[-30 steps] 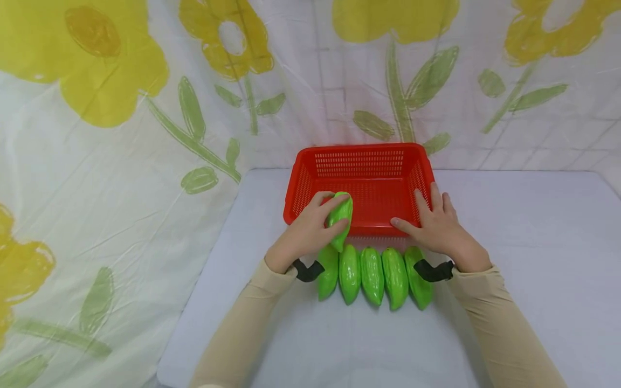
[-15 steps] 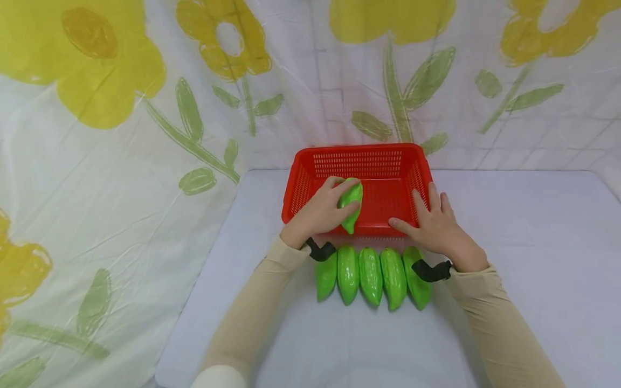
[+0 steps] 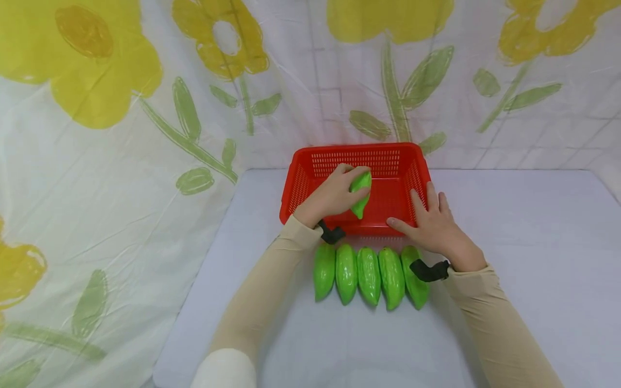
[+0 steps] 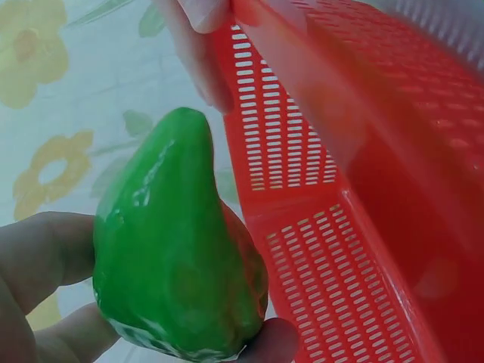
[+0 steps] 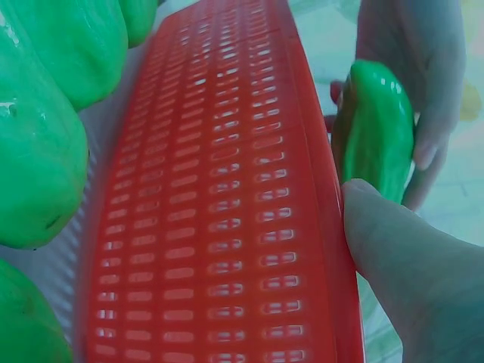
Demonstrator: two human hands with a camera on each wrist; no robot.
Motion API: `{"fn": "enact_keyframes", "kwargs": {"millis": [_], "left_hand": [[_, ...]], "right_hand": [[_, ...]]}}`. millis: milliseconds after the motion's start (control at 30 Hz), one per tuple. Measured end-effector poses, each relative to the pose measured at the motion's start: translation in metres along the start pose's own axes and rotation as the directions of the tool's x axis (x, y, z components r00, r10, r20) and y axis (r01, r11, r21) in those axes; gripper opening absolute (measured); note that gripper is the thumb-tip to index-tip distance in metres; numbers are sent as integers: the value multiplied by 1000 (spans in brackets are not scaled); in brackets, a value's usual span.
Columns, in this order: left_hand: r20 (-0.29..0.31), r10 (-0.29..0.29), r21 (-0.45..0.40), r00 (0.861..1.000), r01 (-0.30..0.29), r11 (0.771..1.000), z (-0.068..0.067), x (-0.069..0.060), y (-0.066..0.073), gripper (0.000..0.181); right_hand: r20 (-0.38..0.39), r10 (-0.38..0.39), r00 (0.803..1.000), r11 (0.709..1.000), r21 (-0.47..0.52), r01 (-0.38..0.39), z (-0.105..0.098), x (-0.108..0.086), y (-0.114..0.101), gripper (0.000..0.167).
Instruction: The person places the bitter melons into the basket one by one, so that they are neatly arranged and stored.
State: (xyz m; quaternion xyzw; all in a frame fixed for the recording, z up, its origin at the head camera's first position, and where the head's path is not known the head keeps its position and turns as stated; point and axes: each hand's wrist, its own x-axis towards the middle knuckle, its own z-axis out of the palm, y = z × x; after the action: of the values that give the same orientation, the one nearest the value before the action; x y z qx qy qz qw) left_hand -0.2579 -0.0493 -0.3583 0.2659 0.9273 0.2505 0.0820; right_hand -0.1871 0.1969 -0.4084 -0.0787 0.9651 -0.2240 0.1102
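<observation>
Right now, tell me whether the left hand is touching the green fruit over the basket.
Touching. The left wrist view shows it: the left hand grips the green fruit, with fingers against its surface and no gap.

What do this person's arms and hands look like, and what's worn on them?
The left hand and right hand are bare. Long, creased beige fabric sleeves run down to the wrists. A curved black piece, material unclear, sits at the inner side of each sleeve end. A white section shows on the left sleeve near the head view's bottom edge. No cables or lettering are visible.
</observation>
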Motion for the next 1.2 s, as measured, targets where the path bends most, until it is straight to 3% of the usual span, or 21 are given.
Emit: {"fn": "enact_keyframes", "kwargs": {"millis": [233,533,1000,1200], "left_hand": [[39,-23,19,999,22,1000,1,23,4,60],[92,-9,46,996,4,999,6,54,11,60],[164,-15,100,986,-1,995,22,91,19,61],[186,-43,119,982,21,993,32,108,22,59]], "right_hand": [[1,9,1000,1000,1,-9,-1,0,0,110],[-1,12,1000,1000,-5,-12,0,0,1,110],[-2,5,1000,1000,-9,-5,-1,0,-1,107],[1,10,1000,1000,3,-10,0,0,-1,108]]}}
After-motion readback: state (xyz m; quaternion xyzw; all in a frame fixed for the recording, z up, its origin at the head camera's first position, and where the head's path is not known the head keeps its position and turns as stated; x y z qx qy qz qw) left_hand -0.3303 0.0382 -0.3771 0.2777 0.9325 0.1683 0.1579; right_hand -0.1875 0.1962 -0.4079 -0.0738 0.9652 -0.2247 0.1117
